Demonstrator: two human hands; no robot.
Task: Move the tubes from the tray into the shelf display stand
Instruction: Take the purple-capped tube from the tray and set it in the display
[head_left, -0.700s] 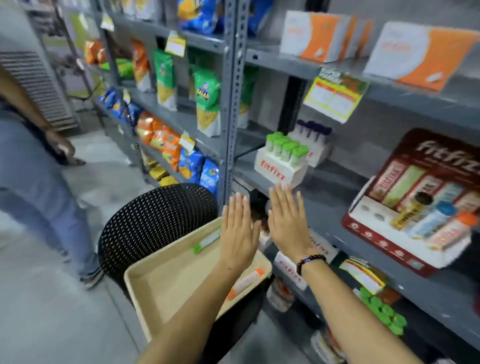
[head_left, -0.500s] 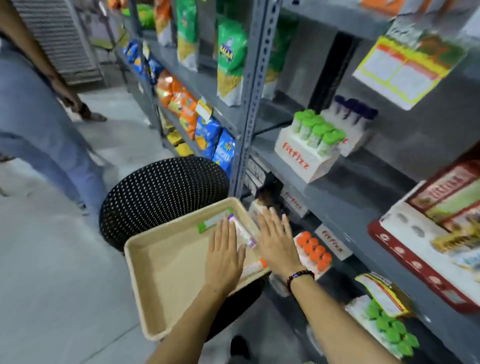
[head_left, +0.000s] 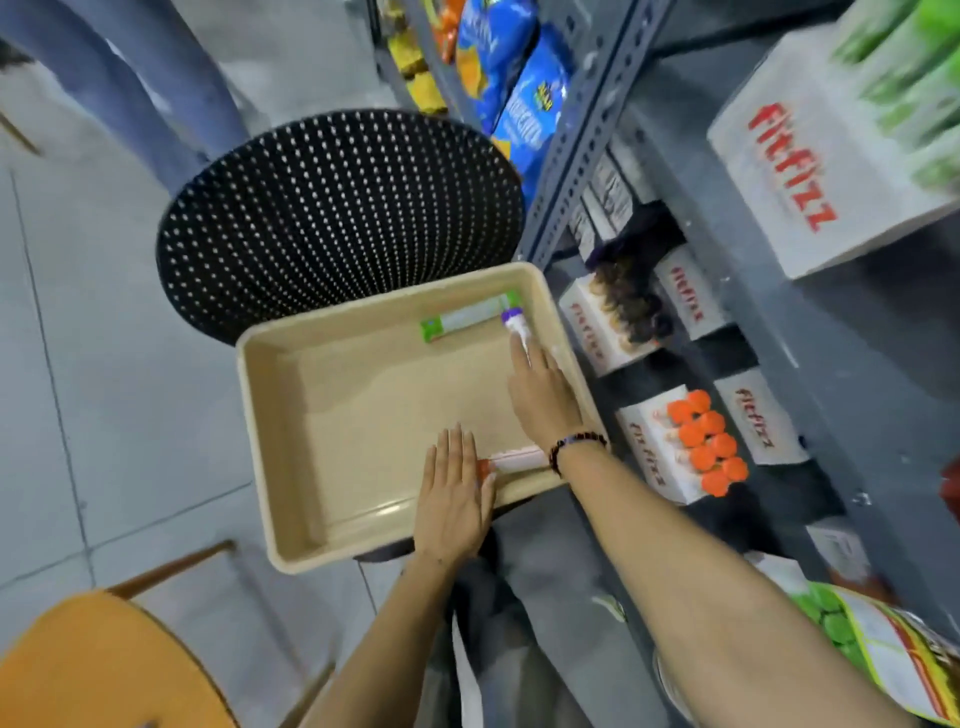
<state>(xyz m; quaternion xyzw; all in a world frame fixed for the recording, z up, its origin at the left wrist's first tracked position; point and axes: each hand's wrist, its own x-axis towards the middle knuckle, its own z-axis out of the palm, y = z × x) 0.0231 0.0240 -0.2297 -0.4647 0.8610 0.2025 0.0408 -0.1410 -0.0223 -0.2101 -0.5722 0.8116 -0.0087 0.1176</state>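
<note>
A beige tray (head_left: 322, 457) rests on a black perforated chair (head_left: 332, 208). In it lie a green-capped tube (head_left: 467, 316) along the far wall, a purple-capped tube (head_left: 517, 325) at the far right corner, and an orange-capped tube (head_left: 514, 461) near the front right. My right hand (head_left: 543, 395) is flat with fingers straight, its fingertips touching the purple-capped tube. My left hand (head_left: 454, 499) lies flat over the tray's front edge, beside the orange cap. Neither hand grips anything. A white fitfizz display box (head_left: 826, 171) with green-capped tubes stands on the shelf above.
Grey metal shelving (head_left: 587, 130) runs along the right. The lower shelf holds fitfizz boxes, one with orange-capped tubes (head_left: 701, 441) and one with dark-capped tubes (head_left: 626, 301). Blue snack bags (head_left: 519, 88) sit further along. An orange chair seat (head_left: 109, 665) is at the bottom left.
My view has tilted down from the shelves to the tray. Both hands dropped from in front of the shelf into the tray, the right reaching the purple-capped tube, the left moving toward the orange-capped one.
</note>
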